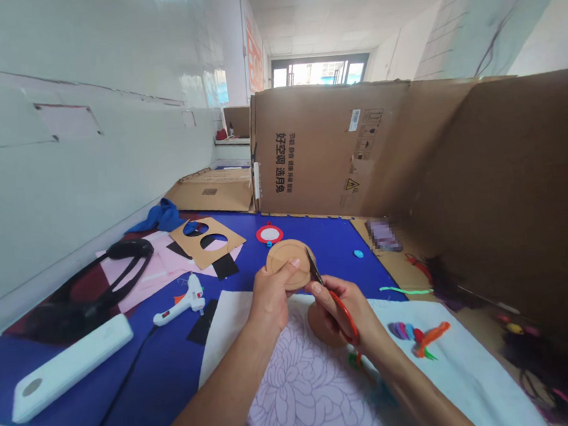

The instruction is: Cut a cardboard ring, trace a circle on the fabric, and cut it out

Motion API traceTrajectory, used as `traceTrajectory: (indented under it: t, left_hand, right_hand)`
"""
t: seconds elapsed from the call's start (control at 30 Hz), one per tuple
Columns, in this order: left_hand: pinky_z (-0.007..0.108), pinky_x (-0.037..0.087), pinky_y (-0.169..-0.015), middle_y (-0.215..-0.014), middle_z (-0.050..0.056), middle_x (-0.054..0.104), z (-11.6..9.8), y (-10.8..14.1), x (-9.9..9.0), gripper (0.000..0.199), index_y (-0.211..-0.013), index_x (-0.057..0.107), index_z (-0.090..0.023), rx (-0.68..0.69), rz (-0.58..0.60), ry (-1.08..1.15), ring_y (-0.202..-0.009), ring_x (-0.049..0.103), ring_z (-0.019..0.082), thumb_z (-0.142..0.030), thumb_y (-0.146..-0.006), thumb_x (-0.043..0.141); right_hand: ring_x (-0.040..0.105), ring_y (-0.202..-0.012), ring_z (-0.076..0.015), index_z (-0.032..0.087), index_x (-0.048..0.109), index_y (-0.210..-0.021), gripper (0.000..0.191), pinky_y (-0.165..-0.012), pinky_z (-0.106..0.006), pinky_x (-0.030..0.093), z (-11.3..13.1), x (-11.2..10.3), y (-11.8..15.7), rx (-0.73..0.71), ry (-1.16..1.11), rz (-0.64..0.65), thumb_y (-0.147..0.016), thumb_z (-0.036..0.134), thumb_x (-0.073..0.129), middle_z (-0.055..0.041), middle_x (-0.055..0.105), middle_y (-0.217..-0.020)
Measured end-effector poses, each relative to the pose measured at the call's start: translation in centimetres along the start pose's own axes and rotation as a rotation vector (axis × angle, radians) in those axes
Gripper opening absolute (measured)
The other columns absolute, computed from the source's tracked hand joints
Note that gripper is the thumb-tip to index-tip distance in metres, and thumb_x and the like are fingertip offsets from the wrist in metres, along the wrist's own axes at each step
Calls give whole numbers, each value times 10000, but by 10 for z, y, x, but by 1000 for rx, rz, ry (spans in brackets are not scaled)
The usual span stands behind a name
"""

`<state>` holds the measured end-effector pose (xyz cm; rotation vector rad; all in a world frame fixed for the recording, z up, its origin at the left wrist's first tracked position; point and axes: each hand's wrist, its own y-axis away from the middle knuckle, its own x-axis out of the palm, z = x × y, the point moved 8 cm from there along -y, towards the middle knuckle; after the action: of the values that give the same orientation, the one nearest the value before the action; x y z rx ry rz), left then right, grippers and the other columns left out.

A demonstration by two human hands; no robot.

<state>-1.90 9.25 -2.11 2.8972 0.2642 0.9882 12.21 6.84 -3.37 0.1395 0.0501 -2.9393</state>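
My left hand point(275, 295) grips a round tan cardboard disc point(287, 264), its thumb lying on the disc's face. Scissors with red handles point(345, 317) are held in my right hand point(341, 301). Their dark blades meet the disc's right edge. Below the disc, another brown round piece point(325, 326) lies partly behind my right hand. Under both arms spreads a white cloth point(224, 326) with a line-drawn flower pattern point(306, 392). To the right on the cloth are small coloured twisted pieces point(408, 330) and an orange piece point(434, 337).
A glue gun point(185, 303), white case point(72, 367) and black headset point(129, 249) lie left. Cardboard with round holes point(207, 242) and a red-rimmed disc point(269, 234) lie ahead. Tall cardboard walls point(328, 148) bound the back and right.
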Motion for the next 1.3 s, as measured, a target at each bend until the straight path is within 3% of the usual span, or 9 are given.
traceTrajectory:
  t: [0.47, 1.3]
  left_hand:
    - [342, 624, -750, -990, 140, 835, 1, -1, -1, 453, -987, 838, -126, -3, 6, -20, -844, 784, 258, -282, -591, 994]
    - [374, 631, -815, -981, 136, 838, -6, -3, -2, 466, -957, 839, -131, 44, 22, -48, -875, 794, 280, -304, -564, 1018]
  right_hand:
    - [357, -363, -99, 223, 625, -785, 562, -353, -217, 240, 2, -3, -1, 38, 9, -27, -777, 763, 777, 79, 434, -459]
    - [355, -358, -113, 231, 646, -788, 524, -346, -232, 229, 0, -5, -1, 2, 52, -42, -818, 739, 771, 71, 434, -442]
